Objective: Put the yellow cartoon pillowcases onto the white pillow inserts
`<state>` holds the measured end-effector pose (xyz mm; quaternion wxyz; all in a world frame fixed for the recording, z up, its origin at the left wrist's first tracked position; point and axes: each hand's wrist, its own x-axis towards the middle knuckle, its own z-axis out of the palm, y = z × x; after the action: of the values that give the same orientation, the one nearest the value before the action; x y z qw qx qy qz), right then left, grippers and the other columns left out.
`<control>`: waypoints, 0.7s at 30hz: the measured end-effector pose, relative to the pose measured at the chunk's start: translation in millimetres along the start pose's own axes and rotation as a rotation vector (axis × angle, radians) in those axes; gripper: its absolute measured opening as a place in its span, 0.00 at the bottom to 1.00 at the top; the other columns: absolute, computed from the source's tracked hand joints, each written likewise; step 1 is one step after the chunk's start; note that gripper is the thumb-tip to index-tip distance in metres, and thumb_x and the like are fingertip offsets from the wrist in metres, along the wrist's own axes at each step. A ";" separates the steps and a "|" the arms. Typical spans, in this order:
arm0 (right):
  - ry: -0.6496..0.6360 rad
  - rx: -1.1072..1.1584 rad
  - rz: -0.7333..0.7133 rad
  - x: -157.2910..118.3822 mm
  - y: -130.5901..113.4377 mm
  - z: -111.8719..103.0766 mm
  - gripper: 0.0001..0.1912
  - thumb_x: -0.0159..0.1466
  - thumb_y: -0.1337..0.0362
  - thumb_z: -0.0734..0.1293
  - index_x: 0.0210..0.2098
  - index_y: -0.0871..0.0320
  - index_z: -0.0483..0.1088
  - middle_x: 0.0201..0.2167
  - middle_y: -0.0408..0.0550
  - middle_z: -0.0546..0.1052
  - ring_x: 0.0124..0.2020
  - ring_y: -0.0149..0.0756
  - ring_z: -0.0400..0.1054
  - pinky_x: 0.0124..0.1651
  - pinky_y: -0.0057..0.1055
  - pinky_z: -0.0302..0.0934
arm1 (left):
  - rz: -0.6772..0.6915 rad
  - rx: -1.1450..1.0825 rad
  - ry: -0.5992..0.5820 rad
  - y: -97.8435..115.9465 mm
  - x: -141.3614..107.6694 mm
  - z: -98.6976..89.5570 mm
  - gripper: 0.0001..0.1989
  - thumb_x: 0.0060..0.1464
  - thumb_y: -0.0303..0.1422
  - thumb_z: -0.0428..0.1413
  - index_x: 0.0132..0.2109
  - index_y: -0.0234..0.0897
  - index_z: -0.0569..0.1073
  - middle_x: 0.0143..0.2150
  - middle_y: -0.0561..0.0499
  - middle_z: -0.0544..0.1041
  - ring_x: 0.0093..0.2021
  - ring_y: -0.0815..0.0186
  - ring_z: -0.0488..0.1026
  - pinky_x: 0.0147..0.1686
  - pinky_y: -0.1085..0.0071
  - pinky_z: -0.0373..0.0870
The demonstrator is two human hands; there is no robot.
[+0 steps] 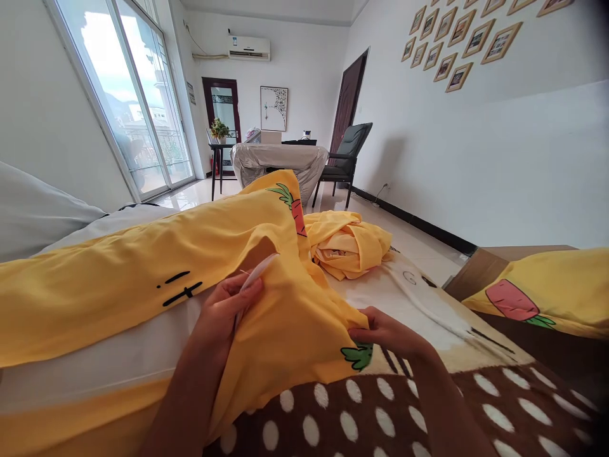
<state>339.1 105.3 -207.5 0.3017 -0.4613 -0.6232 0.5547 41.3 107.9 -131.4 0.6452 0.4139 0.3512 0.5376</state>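
Note:
A yellow pillowcase (pixel 290 324) with carrot prints and black line drawings stretches across in front of me, its opening facing me. White padding, apparently a pillow (pixel 143 333), shows between its yellow layers. My left hand (pixel 233 298) is closed on the edge of the opening, thumb on top, where a pale strip of cloth sticks up. My right hand (pixel 387 330) pinches the case's right corner, just above a green carrot top. A brown blanket (pixel 333 412) with white dots lies underneath. What fills the case's corner between my hands is hidden.
A crumpled yellow cloth bundle (pixel 352 244) lies just beyond the case. To the right, a yellow carrot-print pillow (pixel 566 292) rests on a cardboard box (pixel 514 252). Farther back stand a covered table (pixel 280 158) and a black chair (pixel 347 152). Glass doors (pixel 137 95) are at left.

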 end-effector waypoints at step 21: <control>0.097 0.456 -0.063 24.2 -12.6 41.6 0.19 0.51 0.56 0.73 0.39 0.59 0.73 0.35 0.48 0.78 0.35 0.37 0.73 0.36 0.29 0.67 | 0.762 0.975 -0.016 0.5 -57.0 23.7 0.14 0.49 0.32 0.59 0.45 0.46 0.78 0.43 0.48 0.79 0.46 0.54 0.70 0.54 0.61 0.58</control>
<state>289.6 110.7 -207.0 0.4448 -0.3875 -0.4809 0.6486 52.3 48.2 -120.7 0.1471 0.7615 0.3793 0.5047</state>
